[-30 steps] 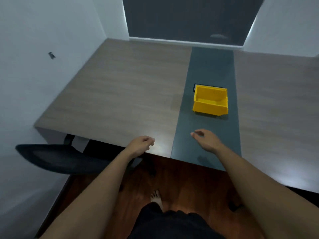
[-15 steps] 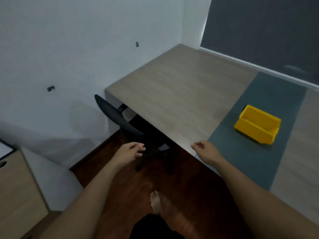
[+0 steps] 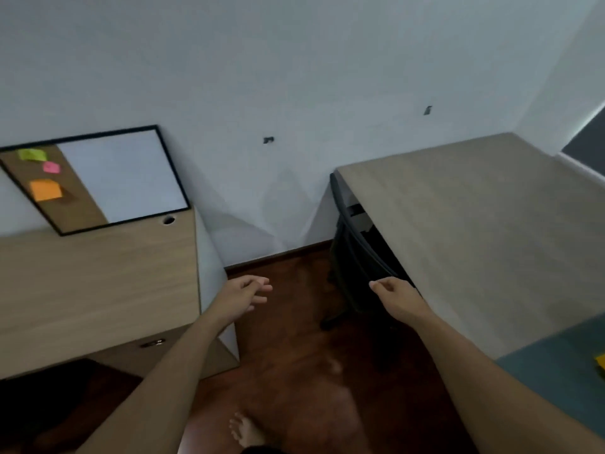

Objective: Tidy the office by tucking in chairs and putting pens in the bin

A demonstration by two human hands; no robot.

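A black office chair (image 3: 355, 257) stands tucked against the edge of the grey-wood table (image 3: 474, 231) on the right, its backrest along the table's side. My right hand (image 3: 397, 298) hovers just in front of the chair back, fingers loosely curled, holding nothing. My left hand (image 3: 242, 294) floats over the dark wood floor between the two desks, fingers apart and empty. Only a yellow corner of the bin (image 3: 601, 362) shows at the right edge, on the teal strip. No pens are visible.
A light-wood desk (image 3: 98, 283) fills the left, with a framed whiteboard and cork board (image 3: 98, 178) carrying sticky notes leaning on the wall. A strip of dark floor (image 3: 288, 339) runs between the desks. My bare foot (image 3: 244, 430) is at the bottom.
My view has swung left, away from the yellow bin and toward the wall and the left desk. Both hands stayed out in front, empty; the chair now sits right of centre.
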